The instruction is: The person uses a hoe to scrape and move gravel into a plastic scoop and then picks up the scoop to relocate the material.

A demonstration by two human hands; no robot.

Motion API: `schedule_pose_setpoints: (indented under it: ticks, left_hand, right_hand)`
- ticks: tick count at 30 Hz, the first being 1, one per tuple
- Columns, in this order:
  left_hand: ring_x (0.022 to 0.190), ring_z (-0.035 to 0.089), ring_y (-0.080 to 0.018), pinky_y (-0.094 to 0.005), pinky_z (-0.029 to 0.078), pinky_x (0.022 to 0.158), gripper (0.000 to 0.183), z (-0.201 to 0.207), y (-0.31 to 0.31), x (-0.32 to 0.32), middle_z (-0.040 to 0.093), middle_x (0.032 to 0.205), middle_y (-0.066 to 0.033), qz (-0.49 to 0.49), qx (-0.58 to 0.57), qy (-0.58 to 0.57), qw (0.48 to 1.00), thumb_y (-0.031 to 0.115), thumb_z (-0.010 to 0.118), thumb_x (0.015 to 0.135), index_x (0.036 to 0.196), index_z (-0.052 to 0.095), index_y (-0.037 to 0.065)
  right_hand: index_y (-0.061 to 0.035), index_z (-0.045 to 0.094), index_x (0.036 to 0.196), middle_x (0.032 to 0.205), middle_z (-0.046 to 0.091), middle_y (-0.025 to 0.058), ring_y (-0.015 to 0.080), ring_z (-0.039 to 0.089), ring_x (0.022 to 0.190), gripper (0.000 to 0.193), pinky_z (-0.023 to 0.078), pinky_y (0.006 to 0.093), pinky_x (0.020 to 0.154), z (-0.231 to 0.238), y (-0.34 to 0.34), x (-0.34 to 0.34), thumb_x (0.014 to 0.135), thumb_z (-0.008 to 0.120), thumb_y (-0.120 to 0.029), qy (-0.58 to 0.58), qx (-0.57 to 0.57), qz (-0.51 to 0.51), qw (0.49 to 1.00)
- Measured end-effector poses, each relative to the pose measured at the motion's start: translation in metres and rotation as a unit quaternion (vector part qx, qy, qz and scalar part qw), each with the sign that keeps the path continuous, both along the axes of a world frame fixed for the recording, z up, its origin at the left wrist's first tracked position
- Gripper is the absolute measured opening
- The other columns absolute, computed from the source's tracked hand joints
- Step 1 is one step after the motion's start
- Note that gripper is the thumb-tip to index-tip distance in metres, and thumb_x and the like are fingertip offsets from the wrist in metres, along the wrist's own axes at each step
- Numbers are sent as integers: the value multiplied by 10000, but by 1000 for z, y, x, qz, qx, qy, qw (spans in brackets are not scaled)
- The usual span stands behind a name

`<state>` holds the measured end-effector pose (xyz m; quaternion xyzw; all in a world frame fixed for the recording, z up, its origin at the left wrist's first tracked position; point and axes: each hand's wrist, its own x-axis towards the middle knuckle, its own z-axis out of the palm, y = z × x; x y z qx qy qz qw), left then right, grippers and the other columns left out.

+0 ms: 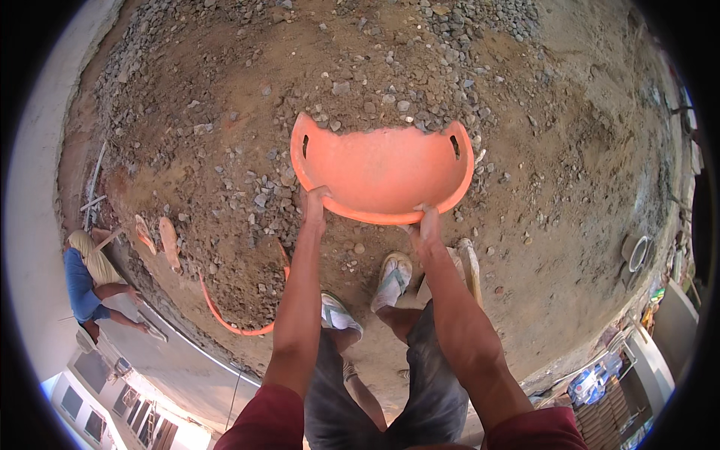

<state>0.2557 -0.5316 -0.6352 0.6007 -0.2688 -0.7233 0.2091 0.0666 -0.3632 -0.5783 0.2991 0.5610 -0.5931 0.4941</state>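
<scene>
An orange plastic construction pan point(375, 172) lies tilted in front of me, its far edge against loose gravel point(405, 105). It has a slot-shaped handle hole near each end, and its inside shows bare orange. My left hand point(315, 208) is closed on the near rim at the left, thumb on top. My right hand point(426, 225) is closed on the same rim farther right, its fingers partly hidden below the edge. Both my forearms reach straight forward over my legs.
Another orange rim point(241, 330) curves around gravel at the left. Sandals point(171, 244) lie beyond it, near a seated person point(96, 281). Next to my right foot is a pale, handle-like object point(471, 270). A bucket point(636, 253) stands at the far right.
</scene>
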Motion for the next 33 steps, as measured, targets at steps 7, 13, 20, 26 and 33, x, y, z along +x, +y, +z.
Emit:
schedule_pose_setpoints:
  ticks: [7, 13, 20, 26, 33]
  left_hand:
    - [976, 631, -284, -423, 540, 644, 666, 27, -83, -58, 575, 1103, -159, -58, 8, -99, 993, 185, 641, 752, 1361, 426, 24]
    - [1331, 505, -388, -436, 501, 1008, 961, 71, 36, -14, 301, 1570, -258, -183, -165, -295, 923, 311, 696, 907, 1604, 78, 73]
    - [1107, 657, -249, -361, 530, 945, 526, 233, 189, 3, 646, 1296, -168, -535, 112, -21, 837, 246, 636, 969, 1454, 479, 119]
    - [1161, 654, -341, -394, 524, 961, 491, 408, 144, -90, 649, 1288, -170, -498, 16, 56, 865, 303, 627, 994, 1409, 498, 73]
    - [990, 691, -417, -473, 551, 855, 628, 504, 126, -187, 683, 1011, -312, -659, -123, -1, 742, 327, 647, 916, 1384, 424, -27]
  right_hand:
    - [-58, 349, 1494, 1460, 466, 193, 395, 422, 1387, 707, 399, 602, 1089, 5, -43, -47, 933, 671, -343, 22, -132, 40, 990]
    - [-108, 127, 1609, 1524, 420, 261, 401, 286, 1485, 1220, 181, 525, 1222, 29, 216, -69, 731, 744, -691, 175, 268, 715, 621]
    - [-31, 549, 1068, 736, 581, 81, 190, 579, 573, 310, 506, 349, 508, 152, 366, -22, 868, 755, -148, -220, 269, 290, 892]
    - [-9, 542, 852, 631, 497, 40, 158, 492, 494, 106, 435, 301, 445, 187, 270, -62, 859, 648, -7, -212, 291, 175, 916]
    - [-81, 501, 866, 623, 481, -18, 108, 472, 486, 147, 453, 242, 458, 286, 102, -211, 876, 645, -53, -40, 149, -62, 986]
